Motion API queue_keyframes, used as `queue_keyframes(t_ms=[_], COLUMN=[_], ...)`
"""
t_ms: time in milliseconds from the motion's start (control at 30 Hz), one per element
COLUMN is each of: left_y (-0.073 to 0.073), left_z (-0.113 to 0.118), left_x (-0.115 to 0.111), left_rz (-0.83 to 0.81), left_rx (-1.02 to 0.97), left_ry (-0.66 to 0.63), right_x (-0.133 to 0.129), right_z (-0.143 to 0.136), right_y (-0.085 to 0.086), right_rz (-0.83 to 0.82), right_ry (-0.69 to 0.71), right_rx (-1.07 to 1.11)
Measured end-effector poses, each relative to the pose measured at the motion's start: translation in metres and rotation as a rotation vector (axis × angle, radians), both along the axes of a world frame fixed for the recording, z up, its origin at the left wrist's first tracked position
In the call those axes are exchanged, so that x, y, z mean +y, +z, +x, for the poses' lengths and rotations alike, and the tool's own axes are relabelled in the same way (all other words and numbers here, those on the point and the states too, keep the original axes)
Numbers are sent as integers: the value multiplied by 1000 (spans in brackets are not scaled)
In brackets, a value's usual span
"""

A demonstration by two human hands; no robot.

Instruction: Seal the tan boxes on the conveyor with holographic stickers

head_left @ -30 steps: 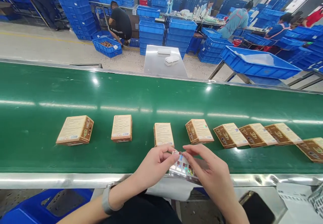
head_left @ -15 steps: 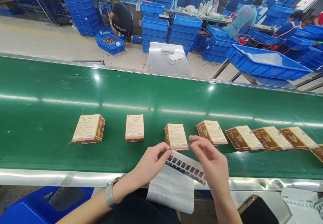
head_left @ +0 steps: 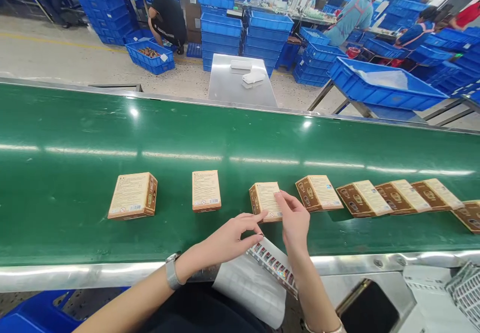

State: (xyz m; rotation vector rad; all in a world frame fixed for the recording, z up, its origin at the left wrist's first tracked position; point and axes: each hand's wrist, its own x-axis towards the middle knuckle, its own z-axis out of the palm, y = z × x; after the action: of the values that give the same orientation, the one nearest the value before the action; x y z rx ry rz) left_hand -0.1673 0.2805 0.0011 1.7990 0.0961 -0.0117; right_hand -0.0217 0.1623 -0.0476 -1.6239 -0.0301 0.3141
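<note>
My left hand (head_left: 240, 235) pinches the corner of a white sheet with rows of small dark-and-red stickers (head_left: 272, 263); its index finger reaches the lower edge of a cream-and-brown box (head_left: 265, 198). My right hand (head_left: 294, 218) has its thumb and fingertips together on the top face of that box, at its right side; anything between them is too small to make out. The box lies on the green belt (head_left: 180, 128). To its left are a second box (head_left: 206, 189) and a third (head_left: 133, 194). A box with a colourful sticker (head_left: 318, 193) lies to the right.
More boxes (head_left: 363, 198) form a row at the right. A dark phone (head_left: 369, 308) and further sticker sheets (head_left: 431, 293) lie on the metal ledge below the belt. Beyond it stand a small metal table (head_left: 242, 85), blue crates (head_left: 221, 35) and several people.
My right hand has moved left and down onto the top of the middle box. My left hand has shifted slightly, its index finger now extended to the box. The view has shifted a little.
</note>
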Motion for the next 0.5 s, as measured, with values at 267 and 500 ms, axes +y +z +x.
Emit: queue_keyframes(t_ms=[267, 500], left_y=[-1, 3], left_z=[4, -14], left_x=[-10, -7], left_rz=[-167, -225], left_rx=[73, 92], left_ry=[110, 355], right_x=[-17, -25], right_z=[37, -10], right_y=[25, 86], right_rz=[-420, -272], right_ry=[44, 530], right_rx=[-276, -479])
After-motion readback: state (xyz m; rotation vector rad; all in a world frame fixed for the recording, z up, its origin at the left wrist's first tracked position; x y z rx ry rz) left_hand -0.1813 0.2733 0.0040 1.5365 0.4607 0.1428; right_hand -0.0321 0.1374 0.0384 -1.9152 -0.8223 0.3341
